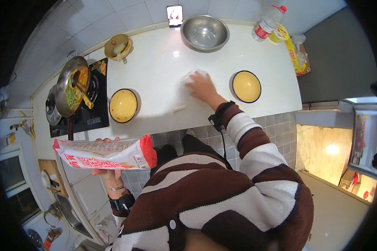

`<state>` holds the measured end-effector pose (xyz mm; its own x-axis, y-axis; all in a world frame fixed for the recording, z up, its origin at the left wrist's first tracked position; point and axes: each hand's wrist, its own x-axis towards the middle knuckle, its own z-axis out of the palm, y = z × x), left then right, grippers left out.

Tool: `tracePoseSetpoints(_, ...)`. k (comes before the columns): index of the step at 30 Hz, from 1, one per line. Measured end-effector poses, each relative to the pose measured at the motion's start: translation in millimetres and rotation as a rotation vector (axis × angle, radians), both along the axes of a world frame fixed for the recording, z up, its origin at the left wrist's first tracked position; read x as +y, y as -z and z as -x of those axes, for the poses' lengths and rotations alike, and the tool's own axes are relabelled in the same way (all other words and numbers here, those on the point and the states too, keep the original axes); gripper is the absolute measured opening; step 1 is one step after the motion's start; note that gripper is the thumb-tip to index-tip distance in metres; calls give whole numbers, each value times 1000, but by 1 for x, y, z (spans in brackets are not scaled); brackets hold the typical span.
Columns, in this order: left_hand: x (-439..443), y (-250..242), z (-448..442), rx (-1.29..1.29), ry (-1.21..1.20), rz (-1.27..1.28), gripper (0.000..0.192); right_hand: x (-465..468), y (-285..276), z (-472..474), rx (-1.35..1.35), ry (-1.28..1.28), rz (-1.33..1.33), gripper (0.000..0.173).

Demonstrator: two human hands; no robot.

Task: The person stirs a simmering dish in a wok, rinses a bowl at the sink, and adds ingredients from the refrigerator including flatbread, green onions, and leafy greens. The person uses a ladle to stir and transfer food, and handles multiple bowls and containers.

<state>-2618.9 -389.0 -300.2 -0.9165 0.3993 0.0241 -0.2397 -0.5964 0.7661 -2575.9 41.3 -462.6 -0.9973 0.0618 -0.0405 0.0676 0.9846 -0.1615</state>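
Observation:
My left hand (108,172) holds a white and red printed plastic food bag (103,153) in front of the counter's edge, its fingers partly hidden behind the bag. My right hand (202,86) is spread low over the white countertop (157,72), above a patch of what looks like white powder (185,80). Just nearer the front edge lies a small pale strip (179,108), perhaps dough. A yellow bowl with a dark rim (123,105) stands to the left of that hand, and a similar yellow bowl (247,87) to its right.
A steel basin (205,33) and a lit phone (175,15) stand at the back. On the left, a wok of food (72,88) with a ladle sits over a black cooktop (97,117), near a small pot (117,47). A plastic bottle (265,28) and yellow tub (279,33) stand back right.

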Motion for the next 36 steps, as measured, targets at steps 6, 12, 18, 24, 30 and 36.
tracePoseSetpoints(6,-11,2,-12,-90,-85,75,111,4,-5,1,172,189,-48,41)
tracePoseSetpoints(12,-6,31,-5,-241,62,329,93,-83,-88,-5,-267,-81,1530,41)
tracePoseSetpoints(18,78,93,28,-268,434,124,82,-101,-154,-29,-239,-177,1309,41)
tracePoseSetpoints(24,162,108,59,-394,689,166,66,-61,-126,-40,-78,163,894,35)
tracePoseSetpoints(30,180,127,62,-346,670,749,60,-27,-62,-31,281,151,440,35)
tracePoseSetpoints(36,143,110,59,-319,699,701,43,-11,-38,-29,199,161,344,34)
